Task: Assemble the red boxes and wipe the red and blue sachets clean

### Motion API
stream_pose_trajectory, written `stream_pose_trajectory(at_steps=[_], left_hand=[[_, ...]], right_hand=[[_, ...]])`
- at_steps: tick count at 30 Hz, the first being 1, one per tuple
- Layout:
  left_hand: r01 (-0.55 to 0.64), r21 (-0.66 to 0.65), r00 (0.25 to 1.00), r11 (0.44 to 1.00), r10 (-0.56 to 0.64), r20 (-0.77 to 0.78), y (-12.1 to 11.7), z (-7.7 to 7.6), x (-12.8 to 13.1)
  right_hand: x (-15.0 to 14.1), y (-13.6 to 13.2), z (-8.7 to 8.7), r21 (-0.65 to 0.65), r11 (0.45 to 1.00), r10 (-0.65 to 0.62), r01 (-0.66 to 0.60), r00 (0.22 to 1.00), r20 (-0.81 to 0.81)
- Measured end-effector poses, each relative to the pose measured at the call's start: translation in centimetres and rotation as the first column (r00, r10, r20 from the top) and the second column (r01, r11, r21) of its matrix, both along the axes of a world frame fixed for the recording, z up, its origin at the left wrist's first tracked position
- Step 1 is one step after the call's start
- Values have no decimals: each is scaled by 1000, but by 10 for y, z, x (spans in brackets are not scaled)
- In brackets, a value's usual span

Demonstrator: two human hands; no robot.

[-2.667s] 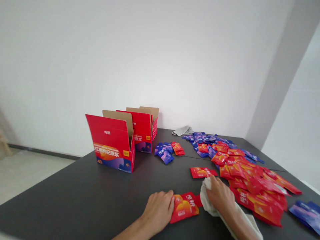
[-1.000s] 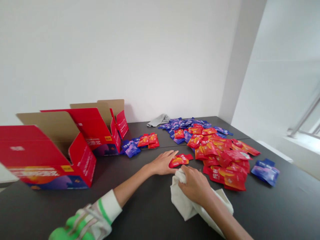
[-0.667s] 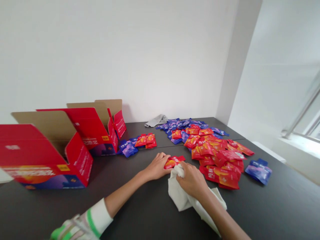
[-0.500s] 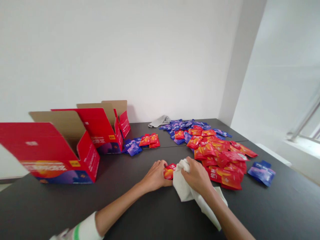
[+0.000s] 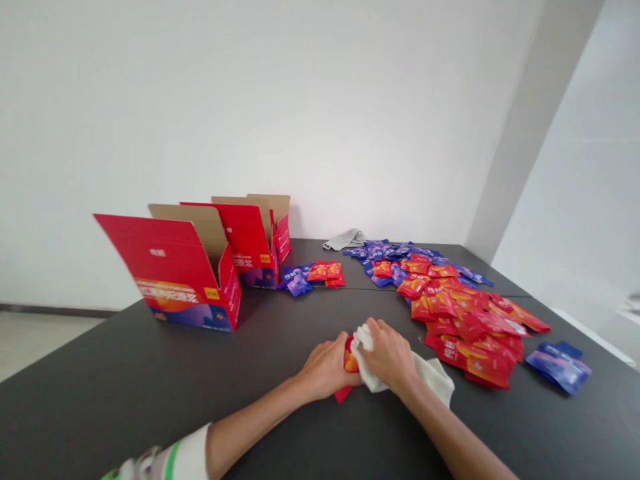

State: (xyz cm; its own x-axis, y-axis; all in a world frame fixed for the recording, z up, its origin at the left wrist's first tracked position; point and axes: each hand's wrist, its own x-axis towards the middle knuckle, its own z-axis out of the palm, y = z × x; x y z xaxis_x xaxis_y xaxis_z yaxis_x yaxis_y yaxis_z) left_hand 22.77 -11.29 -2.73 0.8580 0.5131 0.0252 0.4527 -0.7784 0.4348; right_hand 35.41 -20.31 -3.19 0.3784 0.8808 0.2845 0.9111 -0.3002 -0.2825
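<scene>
My left hand (image 5: 327, 369) is closed around a red pouch (image 5: 349, 357) with orange print, just above the middle of the dark table. Bunched in my right hand (image 5: 389, 352) is a white cloth (image 5: 434, 377), its upper folds pressed against the pouch's right side and its loose end draping behind my wrist. Much of the pouch is covered by my fingers and the cloth, but a red corner pokes out below my left hand.
Open red cartons (image 5: 185, 273) stand in a row on the left. Small red pouches (image 5: 327, 272) and blue pouches (image 5: 297, 280) lie beside them. A heap of red pouches (image 5: 470, 333) spreads rightward, near blue pouches (image 5: 560, 367). A grey cloth (image 5: 345, 239) rests at the back.
The view has swung left, so the table's things appear further right. My left hand has turned the red pouch, and the cloth in my right hand has shifted across it.
</scene>
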Motion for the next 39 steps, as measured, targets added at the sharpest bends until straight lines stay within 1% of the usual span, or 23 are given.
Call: stream_pose_trajectory(at_steps=[1,2,5,6,8,12,16,19,21,22,24,25,26,27,29,30,31,32,34,35,36,37,39], left_hand=[[-10,1,1000,1000,10,-8,0,0,0],[-6,-3,1000,1000,6,-6,1,-1,-1],[54,-31,998,998,-53,34,2,-4,-1],[63,-35,997,997,-62,44,1,-5,-1],[45,-28,998,999,-43,39,0,-6,-1],[2,-61,1000,998,-3,-19,1,0,-7],[65,-170,997,983,-69,-20,6,6,-19],[52,-153,999,987,-54,-5,7,4,-25],[43,-137,999,990,-43,5,6,2,-26],[61,-139,998,988,-59,21,5,1,-26],[126,-154,991,980,-116,70,3,0,-25],[150,-159,987,976,-137,89,3,0,-25],[158,-160,985,974,-144,94,2,1,-25],[148,-161,988,976,-136,79,2,1,-25],[102,-157,995,982,-100,19,2,2,-26],[85,-154,996,984,-87,-3,2,3,-26],[80,-154,997,985,-83,-9,2,3,-26],[88,-157,996,984,-89,4,1,3,-26],[128,-167,991,978,-120,57,1,2,-26],[144,-171,988,975,-132,79,1,2,-26],[152,-173,987,973,-138,87,1,1,-25],[146,-171,988,974,-134,77,1,1,-25],[109,-160,994,981,-107,21,2,1,-25]], right_hand=[[1,1,0,-14,1000,-26,26,999,24],[2,1,1,-19,1000,-8,9,999,45],[-3,0,1,-37,983,180,-178,982,63],[-4,-1,1,-52,977,207,-204,977,57],[-5,0,2,-88,985,151,-146,987,51],[7,5,0,-110,992,-55,61,997,52],[20,8,-1,-141,984,-110,110,994,12],[18,5,2,-142,983,-118,116,993,0],[9,0,4,-115,993,-37,36,999,-5],[3,-2,5,-95,995,42,-43,999,-14],[-7,-5,6,-48,973,225,-226,974,-36],[-10,-5,6,-32,958,283,-284,959,-38],[-11,-5,7,-29,956,292,-293,956,-29],[-11,-5,7,-40,967,250,-250,968,-14],[-7,-3,7,-90,992,85,-83,996,19],[-6,-2,8,-111,993,32,-28,999,29],[-6,-3,8,-119,993,29,-25,999,25],[-7,-4,9,-115,990,80,-78,997,12],[-10,-6,11,-92,963,251,-252,968,-21],[-12,-7,12,-85,949,301,-303,953,-34],[-13,-7,13,-91,950,297,-300,954,-42],[-13,-6,15,-108,964,241,-245,969,-44],[-11,-4,16,-141,988,64,-68,997,-33]])
